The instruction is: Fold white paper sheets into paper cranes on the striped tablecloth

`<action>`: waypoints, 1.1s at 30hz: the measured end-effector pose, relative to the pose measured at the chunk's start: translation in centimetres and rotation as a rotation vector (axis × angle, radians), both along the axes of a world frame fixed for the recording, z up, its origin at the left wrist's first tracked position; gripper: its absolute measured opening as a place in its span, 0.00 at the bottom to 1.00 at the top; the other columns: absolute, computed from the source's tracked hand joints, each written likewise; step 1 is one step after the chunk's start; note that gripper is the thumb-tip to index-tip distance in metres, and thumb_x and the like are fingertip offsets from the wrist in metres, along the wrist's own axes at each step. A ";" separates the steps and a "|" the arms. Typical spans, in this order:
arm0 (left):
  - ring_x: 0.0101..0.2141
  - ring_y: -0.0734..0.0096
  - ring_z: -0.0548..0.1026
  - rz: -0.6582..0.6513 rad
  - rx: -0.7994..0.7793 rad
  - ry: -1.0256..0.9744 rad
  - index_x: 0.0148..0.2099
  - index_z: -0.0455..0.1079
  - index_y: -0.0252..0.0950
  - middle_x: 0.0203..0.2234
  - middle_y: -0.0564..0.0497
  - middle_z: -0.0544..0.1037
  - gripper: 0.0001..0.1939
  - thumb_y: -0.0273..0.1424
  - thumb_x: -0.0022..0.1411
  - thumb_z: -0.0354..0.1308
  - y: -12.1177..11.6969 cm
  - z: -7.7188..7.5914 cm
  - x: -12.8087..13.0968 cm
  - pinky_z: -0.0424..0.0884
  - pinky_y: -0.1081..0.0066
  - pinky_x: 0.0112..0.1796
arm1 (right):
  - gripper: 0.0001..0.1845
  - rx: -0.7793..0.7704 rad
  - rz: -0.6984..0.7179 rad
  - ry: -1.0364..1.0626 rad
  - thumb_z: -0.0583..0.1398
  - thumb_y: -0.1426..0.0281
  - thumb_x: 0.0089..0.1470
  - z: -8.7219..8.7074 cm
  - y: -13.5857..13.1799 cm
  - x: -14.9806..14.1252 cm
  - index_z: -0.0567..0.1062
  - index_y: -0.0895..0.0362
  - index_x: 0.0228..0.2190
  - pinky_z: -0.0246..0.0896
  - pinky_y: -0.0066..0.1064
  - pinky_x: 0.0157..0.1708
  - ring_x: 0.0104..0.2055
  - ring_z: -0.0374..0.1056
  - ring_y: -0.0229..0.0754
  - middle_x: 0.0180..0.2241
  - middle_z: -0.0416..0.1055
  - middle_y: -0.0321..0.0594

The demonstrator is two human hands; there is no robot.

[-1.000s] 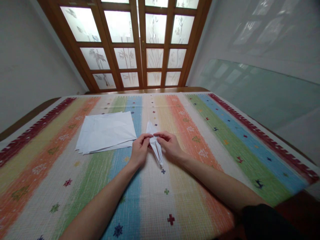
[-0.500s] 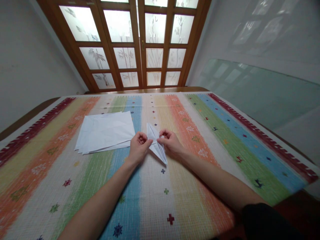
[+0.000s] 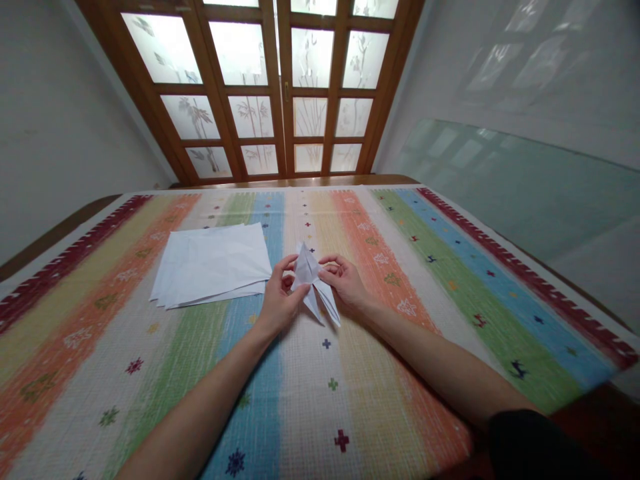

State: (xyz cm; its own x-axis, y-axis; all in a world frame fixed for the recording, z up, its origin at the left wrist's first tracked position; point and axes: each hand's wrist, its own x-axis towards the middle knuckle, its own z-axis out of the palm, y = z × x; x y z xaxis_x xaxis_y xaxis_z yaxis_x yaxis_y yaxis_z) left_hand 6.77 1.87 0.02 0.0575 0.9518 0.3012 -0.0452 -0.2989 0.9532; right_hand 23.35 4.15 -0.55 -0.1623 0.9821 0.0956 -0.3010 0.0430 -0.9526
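Observation:
A folded piece of white paper [image 3: 307, 267], shaped into several narrow points, is held between my two hands just over the tablecloth. One point aims away from me, and the lower points spread apart toward me. My left hand [image 3: 283, 293] pinches its left side, thumb on top and fingers curled behind. On the right side, my right hand [image 3: 344, 279] grips it between thumb and fingers. Some of the folds behind the fingers are hidden. Left of my hands lies a stack of white paper sheets [image 3: 215, 260], loosely squared.
A striped, patterned tablecloth [image 3: 200, 373] covers the table. Beyond its far edge stand wooden doors [image 3: 280, 100] with frosted panes. A glass panel [image 3: 525, 180] leans along the wall at the right.
The folded paper has turned in my hands. Its lower points have come apart and its top point is now broader. My left hand shifted slightly; the stack stayed put.

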 end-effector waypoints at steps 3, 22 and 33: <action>0.32 0.71 0.74 -0.017 0.017 0.121 0.45 0.70 0.37 0.35 0.51 0.75 0.17 0.31 0.51 0.64 0.0 -0.1 -0.2 0.70 0.70 0.35 | 0.18 0.051 -0.037 -0.028 0.71 0.61 0.38 0.0 0.0 0.0 0.73 0.53 0.31 0.64 0.30 0.30 0.27 0.68 0.37 0.25 0.72 0.33; 0.30 0.69 0.68 0.152 0.122 0.513 0.32 0.76 0.36 0.27 0.52 0.69 0.05 0.26 0.50 0.60 0.0 0.7 -0.7 0.66 0.70 0.34 | 0.06 0.439 -0.250 -0.349 0.66 0.72 0.44 0.8 -1.8 -0.1 0.79 0.49 0.20 0.62 0.41 0.47 0.42 0.68 0.45 0.37 0.73 0.40; 0.62 0.34 0.56 0.431 0.244 0.711 0.33 0.73 0.36 0.59 0.36 0.65 0.15 0.37 0.45 0.70 0.1 -0.9 -0.4 0.54 0.39 0.58 | 0.18 0.273 -0.272 -0.168 0.75 0.64 0.28 -0.2 -0.9 -0.5 0.75 0.53 0.23 0.64 0.41 0.48 0.46 0.69 0.48 0.43 0.73 0.42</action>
